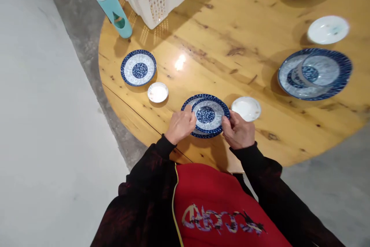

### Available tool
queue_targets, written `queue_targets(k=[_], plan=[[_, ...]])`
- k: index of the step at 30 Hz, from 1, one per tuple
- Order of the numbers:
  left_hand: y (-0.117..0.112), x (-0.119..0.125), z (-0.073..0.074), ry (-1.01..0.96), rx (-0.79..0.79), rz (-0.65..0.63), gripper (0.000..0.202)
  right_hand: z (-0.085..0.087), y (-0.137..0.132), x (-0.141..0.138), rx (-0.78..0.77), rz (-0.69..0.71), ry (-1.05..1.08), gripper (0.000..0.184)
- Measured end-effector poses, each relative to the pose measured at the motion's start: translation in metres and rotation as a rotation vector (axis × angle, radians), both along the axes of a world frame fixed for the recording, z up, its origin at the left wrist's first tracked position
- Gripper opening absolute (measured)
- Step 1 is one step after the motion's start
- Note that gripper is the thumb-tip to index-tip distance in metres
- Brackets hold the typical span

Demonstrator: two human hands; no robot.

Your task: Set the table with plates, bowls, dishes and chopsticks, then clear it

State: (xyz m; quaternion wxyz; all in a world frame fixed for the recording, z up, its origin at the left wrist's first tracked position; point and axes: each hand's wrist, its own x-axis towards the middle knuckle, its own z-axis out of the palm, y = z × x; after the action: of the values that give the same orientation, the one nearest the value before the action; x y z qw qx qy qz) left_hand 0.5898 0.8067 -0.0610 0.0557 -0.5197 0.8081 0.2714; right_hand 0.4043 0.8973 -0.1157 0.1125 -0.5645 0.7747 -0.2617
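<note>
A blue-and-white patterned plate (208, 115) is grasped at the rim between the left hand (180, 126) and the right hand (237, 129), both closed upon it. It is seated on a second blue-rimmed plate (199, 135), centred between the hands. A white saucer (246, 108) is located just beyond the right hand. A small white dish (157, 92) and a third blue-rimmed plate (138, 68) are located beyond the left hand, on a wooden table (231, 35).

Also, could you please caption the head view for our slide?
Left hand and right hand hold a blue-and-white plate atop a matching plate on a wooden table.
</note>
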Motion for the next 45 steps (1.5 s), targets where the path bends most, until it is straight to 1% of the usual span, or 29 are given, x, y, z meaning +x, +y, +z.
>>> queue_targets(k=[3,7,12,18,21,25,27,30,33,35,37,40,42,45], plan=[[0.001,-0.002,-0.002,-0.087,0.002,-0.034,0.043,-0.009,-0.001,0.002,0.048,-0.004,0.116,0.047],[0.000,-0.004,-0.006,-0.177,0.008,-0.039,0.051,-0.012,-0.004,0.009,0.142,-0.035,0.160,0.051],[-0.002,-0.006,-0.009,-0.232,0.025,-0.069,0.045,-0.013,-0.008,0.008,0.274,-0.025,0.167,0.051],[-0.008,-0.004,-0.002,-0.232,0.016,-0.082,0.038,-0.015,-0.013,0.006,0.357,0.002,0.163,0.048],[-0.013,-0.001,-0.006,-0.160,0.055,-0.036,0.034,-0.019,-0.022,0.008,0.387,0.031,0.063,0.041],[-0.017,0.000,-0.020,0.101,0.261,0.112,0.030,-0.027,-0.034,0.010,0.370,0.038,-0.087,0.028],[-0.013,0.001,-0.026,0.166,0.280,0.157,0.029,-0.027,-0.034,0.012,0.339,0.018,-0.093,0.026],[0.002,0.007,-0.027,0.197,0.175,0.148,0.028,-0.020,-0.019,0.017,0.297,-0.002,-0.082,0.024],[0.024,0.014,-0.024,0.234,0.142,0.132,0.033,-0.011,0.010,0.022,0.229,-0.028,-0.075,0.027],[0.039,0.017,-0.022,0.303,0.179,0.124,0.035,-0.005,0.033,0.024,0.163,-0.057,-0.071,0.028],[0.054,0.016,-0.023,0.421,0.246,0.120,0.033,0.000,0.056,0.026,0.097,-0.087,-0.060,0.030],[0.072,0.014,-0.028,0.586,0.393,0.116,0.027,0.006,0.084,0.031,-0.001,-0.124,-0.037,0.030],[0.082,0.014,-0.029,0.638,0.467,0.116,0.024,0.009,0.096,0.034,-0.060,-0.133,-0.025,0.028],[0.093,0.013,-0.026,0.609,0.473,0.128,0.022,0.011,0.105,0.034,-0.106,-0.104,-0.034,0.027]])
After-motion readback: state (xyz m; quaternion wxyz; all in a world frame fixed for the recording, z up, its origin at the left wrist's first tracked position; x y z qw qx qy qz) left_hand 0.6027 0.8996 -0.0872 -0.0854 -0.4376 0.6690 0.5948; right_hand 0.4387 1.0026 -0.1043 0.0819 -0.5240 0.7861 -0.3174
